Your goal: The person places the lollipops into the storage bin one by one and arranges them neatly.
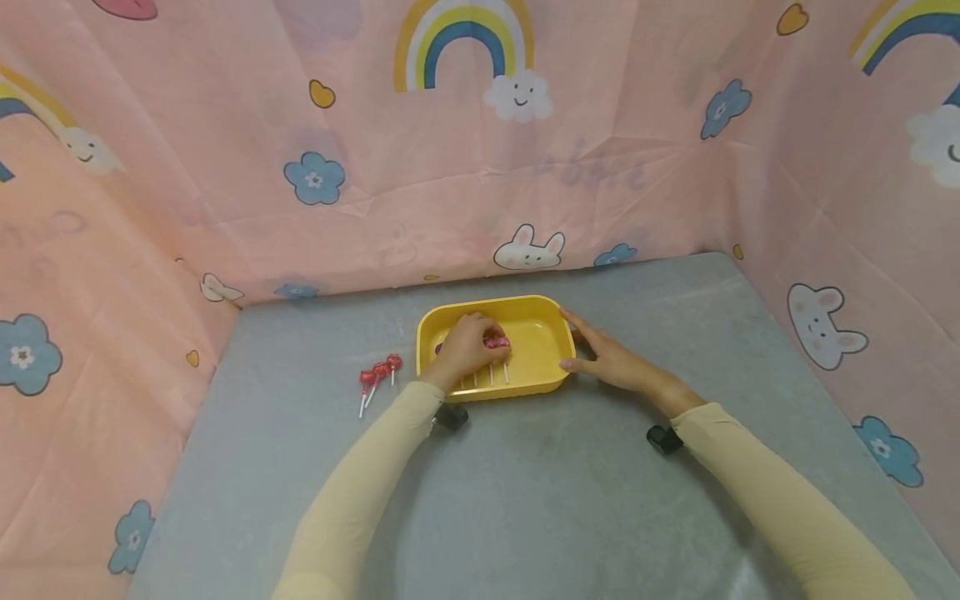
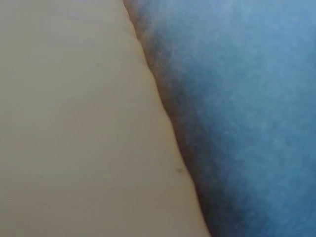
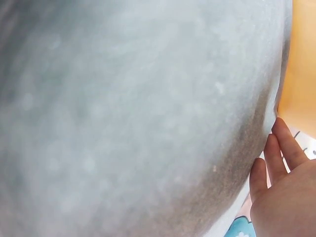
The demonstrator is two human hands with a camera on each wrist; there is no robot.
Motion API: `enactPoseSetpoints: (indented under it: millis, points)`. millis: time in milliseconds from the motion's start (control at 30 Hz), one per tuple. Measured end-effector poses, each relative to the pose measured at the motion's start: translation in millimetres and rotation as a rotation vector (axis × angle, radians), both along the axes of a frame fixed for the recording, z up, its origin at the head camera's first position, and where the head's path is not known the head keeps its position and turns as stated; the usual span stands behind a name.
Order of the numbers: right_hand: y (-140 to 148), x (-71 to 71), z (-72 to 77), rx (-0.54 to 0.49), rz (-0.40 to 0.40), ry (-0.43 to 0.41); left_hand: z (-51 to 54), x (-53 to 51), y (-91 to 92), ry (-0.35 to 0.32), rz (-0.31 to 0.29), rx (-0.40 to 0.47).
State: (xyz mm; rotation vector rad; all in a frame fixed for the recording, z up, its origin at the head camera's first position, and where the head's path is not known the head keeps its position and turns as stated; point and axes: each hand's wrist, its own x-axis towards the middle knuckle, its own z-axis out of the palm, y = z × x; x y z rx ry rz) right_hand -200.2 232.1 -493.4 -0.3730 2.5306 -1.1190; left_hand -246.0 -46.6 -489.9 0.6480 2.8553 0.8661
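A yellow tray (image 1: 536, 383) lies on the table with several lollipops inside, their white sticks toward its near side. My left hand (image 1: 468, 343) reaches into it, fingers and thumb curled about a pink-wrapped lollipop (image 1: 497, 342); the hand hides part of the other candies. At the tray's right end, my right hand (image 1: 617, 362) touches the wall with fingers spread and fairly straight. The right wrist view has that hand (image 3: 289, 197) beside the tray's yellow wall (image 3: 301, 69). Only a sleeve (image 2: 84, 123) and tabletop fill the left wrist view.
Left of the tray, 3 red lollipops (image 1: 381, 371) lie close together on the grey table (image 1: 540, 500). Pink printed cloth (image 1: 420, 192) stands behind the table and along both sides.
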Motion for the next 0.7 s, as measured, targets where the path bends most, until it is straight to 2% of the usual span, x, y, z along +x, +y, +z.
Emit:
enactPoseSetpoints:
  millis: [367, 700]
  points:
    - [1.1, -0.7, -2.4, -0.004, 0.003, 0.003, -4.2, -2.3, -0.8, 0.014, 0.001, 0.001]
    - [0.1, -0.6, -1.0, -0.008, 0.007, -0.001, -2.5, -2.0, -0.6, -0.003, 0.003, -0.009]
